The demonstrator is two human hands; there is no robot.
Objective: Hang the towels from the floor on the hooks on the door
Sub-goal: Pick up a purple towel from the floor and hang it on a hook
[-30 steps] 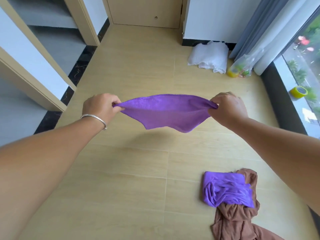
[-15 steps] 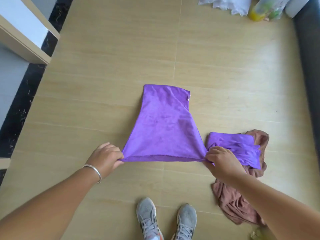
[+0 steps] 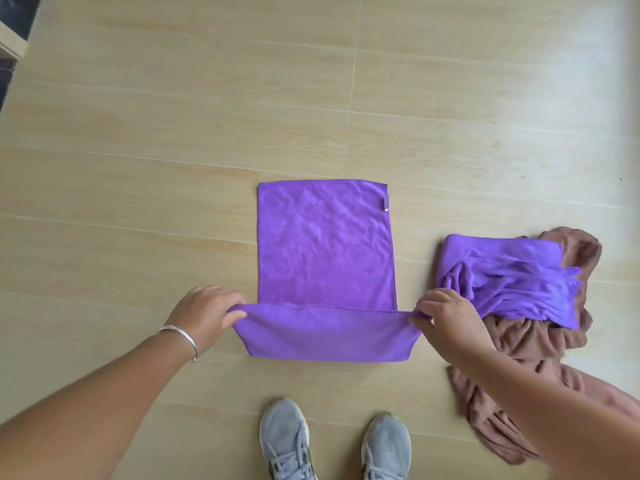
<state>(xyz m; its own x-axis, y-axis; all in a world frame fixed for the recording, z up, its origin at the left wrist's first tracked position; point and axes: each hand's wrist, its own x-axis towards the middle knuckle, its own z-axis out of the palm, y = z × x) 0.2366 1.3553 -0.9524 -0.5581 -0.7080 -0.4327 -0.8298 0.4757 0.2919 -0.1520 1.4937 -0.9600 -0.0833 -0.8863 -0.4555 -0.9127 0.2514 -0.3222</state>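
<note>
- Two hands pinch the near corners of a purple towel (image 3: 325, 244) spread flat on the floor (image 3: 138, 168): left hand (image 3: 204, 315), right hand (image 3: 446, 320).
- Its small side tag (image 3: 386, 203) shows no legible writing.
- Another purple towel (image 3: 509, 278) lies bunched on a brown towel (image 3: 519, 355).

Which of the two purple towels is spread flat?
The purple towel both hands pinch, left hand, right hand; the other purple one lies crumpled on the brown towel.

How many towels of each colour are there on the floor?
Purple towels: 2, the flat purple towel that both hands hold by its near edge, and the crumpled purple towel
Brown towels: 1, the brown towel lying under the crumpled one
Total: 3
</note>
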